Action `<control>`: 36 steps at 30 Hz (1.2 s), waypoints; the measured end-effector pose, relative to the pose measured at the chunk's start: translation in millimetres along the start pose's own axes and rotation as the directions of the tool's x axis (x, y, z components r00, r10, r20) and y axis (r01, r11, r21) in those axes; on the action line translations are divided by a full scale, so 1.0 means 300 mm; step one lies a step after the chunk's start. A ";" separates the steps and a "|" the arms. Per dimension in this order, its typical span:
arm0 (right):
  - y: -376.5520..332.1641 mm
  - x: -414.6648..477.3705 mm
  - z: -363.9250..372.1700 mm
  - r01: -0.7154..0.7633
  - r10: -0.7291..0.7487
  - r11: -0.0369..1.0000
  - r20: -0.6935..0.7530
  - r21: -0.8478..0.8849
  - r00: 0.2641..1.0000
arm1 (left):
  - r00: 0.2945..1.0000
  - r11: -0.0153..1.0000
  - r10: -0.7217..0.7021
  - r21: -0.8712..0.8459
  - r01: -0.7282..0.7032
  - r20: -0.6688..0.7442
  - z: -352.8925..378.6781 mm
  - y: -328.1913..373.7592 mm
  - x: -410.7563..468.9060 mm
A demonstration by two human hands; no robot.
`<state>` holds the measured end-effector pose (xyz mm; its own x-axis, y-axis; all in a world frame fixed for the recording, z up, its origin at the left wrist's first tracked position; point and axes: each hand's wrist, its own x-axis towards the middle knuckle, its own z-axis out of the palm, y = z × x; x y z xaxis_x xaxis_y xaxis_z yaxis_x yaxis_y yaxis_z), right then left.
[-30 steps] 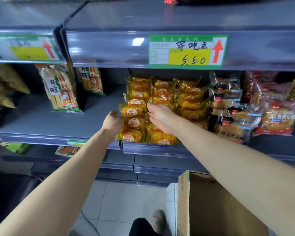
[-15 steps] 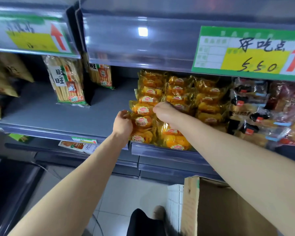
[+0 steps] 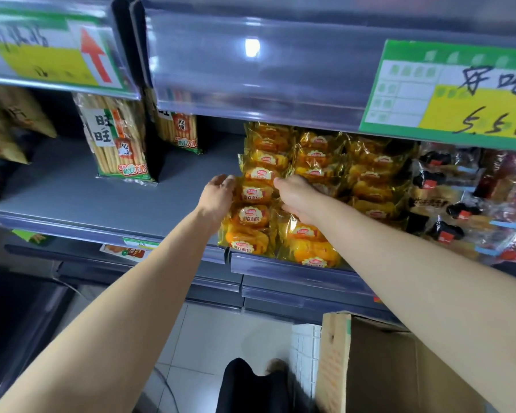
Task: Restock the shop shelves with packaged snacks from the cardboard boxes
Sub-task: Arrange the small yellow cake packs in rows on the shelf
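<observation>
Several yellow soft-bread packs [image 3: 255, 192] lie in rows on the grey middle shelf [image 3: 72, 201]. My left hand [image 3: 216, 196] touches the left edge of the leftmost row with loosely curved fingers. On the right side of the same row, my right hand [image 3: 298, 198] has its thumb on a pack and its fingers curled down between the rows, gripping it. The open cardboard box [image 3: 385, 368] stands on the floor at the lower right; its inside is hidden.
Tall rice-cracker bags [image 3: 119, 138] stand at the left of the shelf, with bare shelf between them and the bread. Dark-wrapped cake packs [image 3: 447, 201] fill the right. The upper shelf's edge with a green price label [image 3: 447, 87] overhangs. Lower shelves and tiled floor [image 3: 221, 332] lie below.
The view has moved closer and to the left. Both hands have shifted slightly further back along the left row of bread packs, staying on either side of it.
</observation>
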<state>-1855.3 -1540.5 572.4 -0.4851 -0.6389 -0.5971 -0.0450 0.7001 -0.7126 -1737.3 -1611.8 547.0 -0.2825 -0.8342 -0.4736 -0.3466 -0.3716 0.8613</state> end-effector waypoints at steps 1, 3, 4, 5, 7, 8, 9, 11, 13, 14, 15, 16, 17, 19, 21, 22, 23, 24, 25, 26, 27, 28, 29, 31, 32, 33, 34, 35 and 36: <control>-0.003 0.001 0.002 -0.012 0.012 1.000 0.018 0.023 1.000 | 1.000 1.000 -0.019 -0.024 0.020 0.020 -0.001 -0.002 0.003; -0.004 0.011 0.000 -0.028 0.028 0.998 0.006 0.051 1.000 | 0.999 0.997 -0.049 -0.065 0.050 0.014 -0.007 -0.011 0.012; -0.003 0.019 -0.004 -0.033 0.033 0.997 -0.005 0.072 0.999 | 0.999 0.996 -0.049 -0.073 0.049 -0.004 -0.013 -0.015 0.022; -0.003 0.026 -0.006 -0.037 0.039 0.995 -0.016 0.090 0.999 | 0.999 0.997 -0.036 -0.068 0.034 -0.026 -0.018 -0.014 0.031; -0.005 0.035 -0.007 -0.047 0.051 0.995 -0.049 0.089 0.997 | 0.999 0.999 0.001 -0.054 -0.003 -0.047 -0.026 0.001 0.053; -0.009 0.039 -0.006 -0.047 0.053 0.996 -0.067 0.076 0.996 | 0.999 0.998 0.016 -0.059 -0.018 -0.038 -0.027 0.012 0.060; -0.013 0.041 -0.003 -0.050 0.055 0.996 -0.073 0.067 0.996 | 1.000 0.997 0.014 -0.077 -0.015 -0.015 -0.025 0.022 0.063; -0.025 0.044 0.006 -0.056 0.060 0.996 -0.055 0.076 0.997 | 0.999 0.992 -0.026 -0.123 0.031 0.040 -0.015 0.034 0.058; -0.035 0.046 0.011 -0.069 0.072 0.992 -0.028 0.103 0.997 | 0.995 0.986 -0.062 -0.147 0.073 0.075 -0.008 0.034 0.047; -0.038 0.047 0.012 -0.072 0.074 0.991 -0.015 0.114 0.997 | 0.994 0.985 -0.068 -0.156 0.080 0.081 -0.007 0.028 0.048; -0.039 0.049 0.012 -0.070 0.072 0.991 -0.012 0.116 0.997 | 0.994 0.981 -0.065 -0.175 0.080 0.087 -0.008 0.024 0.049; -0.037 0.051 0.010 -0.065 0.067 0.991 -0.017 0.113 0.998 | 0.993 0.977 -0.065 -0.196 0.083 0.096 -0.011 0.021 0.050; -0.033 0.052 0.006 -0.062 0.065 0.992 -0.025 0.113 0.998 | 0.993 0.975 -0.063 -0.208 0.083 0.101 -0.016 0.019 0.052; -0.018 0.051 -0.005 -0.053 0.057 0.991 -0.035 0.124 0.998 | 0.994 0.980 -0.042 -0.191 0.060 0.097 -0.028 0.014 0.067; 0.000 0.049 -0.017 -0.031 0.036 0.992 -0.038 0.124 0.999 | 0.997 0.991 -0.023 -0.133 0.032 0.070 -0.045 0.007 0.076; 0.006 0.043 -0.025 -0.025 0.029 0.992 -0.035 0.120 0.999 | 0.998 0.993 -0.022 -0.112 0.029 0.059 -0.052 0.003 0.072; 0.011 0.037 -0.029 -0.023 0.026 0.993 -0.024 0.119 0.999 | 0.998 0.995 -0.026 -0.093 0.032 0.060 -0.058 -0.004 0.068; 0.013 0.033 -0.032 -0.024 0.025 0.993 -0.003 0.119 1.000 | 0.997 0.996 -0.034 -0.085 0.040 0.075 -0.063 -0.011 0.062; 0.013 0.027 -0.032 -0.025 0.022 0.993 0.024 0.119 0.999 | 0.994 0.995 -0.048 -0.086 0.057 0.100 -0.065 -0.021 0.055; 0.009 0.021 -0.028 -0.025 0.020 0.993 0.049 0.115 0.999 | 0.990 0.993 -0.061 -0.089 0.072 0.124 -0.064 -0.028 0.042; 0.005 0.017 -0.025 -0.022 0.015 0.995 0.064 0.100 0.998 | 0.989 0.992 -0.068 -0.097 0.081 0.131 -0.064 -0.033 0.028; 0.002 0.015 -0.021 -0.015 0.011 0.997 0.064 0.076 0.998 | 0.989 0.991 -0.072 -0.105 0.086 0.129 -0.064 -0.036 0.017; 0.000 0.013 -0.021 -0.004 0.001 0.998 0.052 0.056 0.999 | 0.990 0.991 -0.069 -0.106 0.083 0.124 -0.065 -0.037 0.012; 0.003 0.003 -0.027 0.010 -0.010 0.999 0.024 0.033 1.000 | 0.992 0.995 -0.054 -0.080 0.063 0.115 -0.073 -0.036 -0.001; 0.007 -0.001 -0.032 0.017 -0.017 0.999 0.018 0.029 1.000 | 0.992 0.997 -0.048 -0.054 0.054 0.114 -0.075 -0.037 -0.006; 0.013 -0.004 -0.039 0.024 -0.024 0.999 0.016 0.031 1.000 | 0.993 0.998 -0.048 -0.024 0.051 0.111 -0.076 -0.037 -0.011; 0.022 -0.008 -0.047 0.027 -0.027 0.999 0.009 0.038 1.000 | 0.993 0.998 -0.054 -0.007 0.055 0.110 -0.075 -0.037 -0.016; 0.030 -0.012 -0.055 0.033 -0.033 0.998 -0.006 0.045 0.999 | 0.992 0.998 -0.057 -0.001 0.058 0.108 -0.073 -0.037 -0.020; 0.036 -0.018 -0.064 0.041 -0.039 0.998 -0.026 0.051 0.999 | 0.993 0.999 -0.052 -0.002 0.053 0.104 -0.069 -0.036 -0.024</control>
<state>-1870.1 -1523.4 575.1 -0.5057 -0.6574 -0.5587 -0.0201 0.6564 -0.7541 -1713.1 -1610.3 545.0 -0.3555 -0.7669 -0.5343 -0.3588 -0.4159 0.8356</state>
